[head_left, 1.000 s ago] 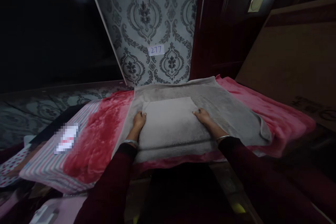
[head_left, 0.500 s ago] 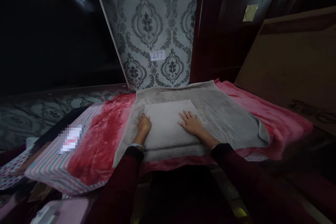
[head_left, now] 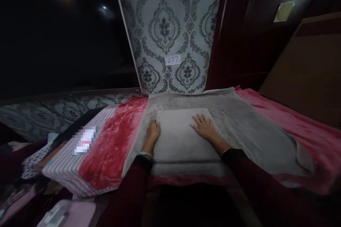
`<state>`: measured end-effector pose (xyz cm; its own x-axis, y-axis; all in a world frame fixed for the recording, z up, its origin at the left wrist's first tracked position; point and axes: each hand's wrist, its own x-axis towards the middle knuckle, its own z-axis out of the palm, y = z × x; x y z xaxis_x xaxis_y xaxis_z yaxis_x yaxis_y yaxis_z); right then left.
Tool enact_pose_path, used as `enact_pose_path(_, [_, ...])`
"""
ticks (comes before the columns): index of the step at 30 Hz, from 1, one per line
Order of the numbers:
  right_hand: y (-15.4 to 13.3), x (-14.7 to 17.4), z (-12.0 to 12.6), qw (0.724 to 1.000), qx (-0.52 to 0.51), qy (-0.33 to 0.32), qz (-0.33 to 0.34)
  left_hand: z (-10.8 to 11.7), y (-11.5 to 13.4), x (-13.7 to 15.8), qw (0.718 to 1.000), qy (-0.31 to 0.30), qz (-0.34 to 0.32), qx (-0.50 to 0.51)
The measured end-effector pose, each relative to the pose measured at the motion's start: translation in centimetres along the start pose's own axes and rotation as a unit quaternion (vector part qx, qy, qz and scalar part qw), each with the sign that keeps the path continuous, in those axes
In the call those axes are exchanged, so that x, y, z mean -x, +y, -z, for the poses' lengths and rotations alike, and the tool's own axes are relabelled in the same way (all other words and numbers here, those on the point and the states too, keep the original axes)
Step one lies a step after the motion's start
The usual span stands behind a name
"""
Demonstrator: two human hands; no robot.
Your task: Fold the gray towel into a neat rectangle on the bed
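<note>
One pale sheet (head_left: 174, 133) sits between my left hand (head_left: 153, 130) and right hand (head_left: 204, 127) on the feed, on top of the grey cloth (head_left: 247, 134). Right fingers are spread wide, flat over its right side. Left ones are curled in narrow at its left edge; honestly can't tell if they're pinching anything. Red blanket (head_left: 114, 145) pokes out past the left fingers, and the 277 label (head_left: 172, 60) is well beyond both sets of fingertips.
</note>
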<state>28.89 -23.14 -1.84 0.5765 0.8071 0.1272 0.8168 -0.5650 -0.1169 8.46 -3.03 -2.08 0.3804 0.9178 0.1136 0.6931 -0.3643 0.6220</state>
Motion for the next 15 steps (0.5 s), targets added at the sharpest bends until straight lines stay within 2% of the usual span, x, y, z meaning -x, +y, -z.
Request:
enact_pose_path(5, [1.0, 0.0, -2.0, 1.0, 0.011, 0.014, 0.0, -0.5, -0.9, 0.5, 0.999, 0.02, -0.013, 0.042])
enact_pose_path(15, [0.8, 0.2, -1.2, 0.999, 0.027, -0.005, -0.02, -1.2, -2.0, -0.3, 0.986, 0.03, -0.008, 0.166])
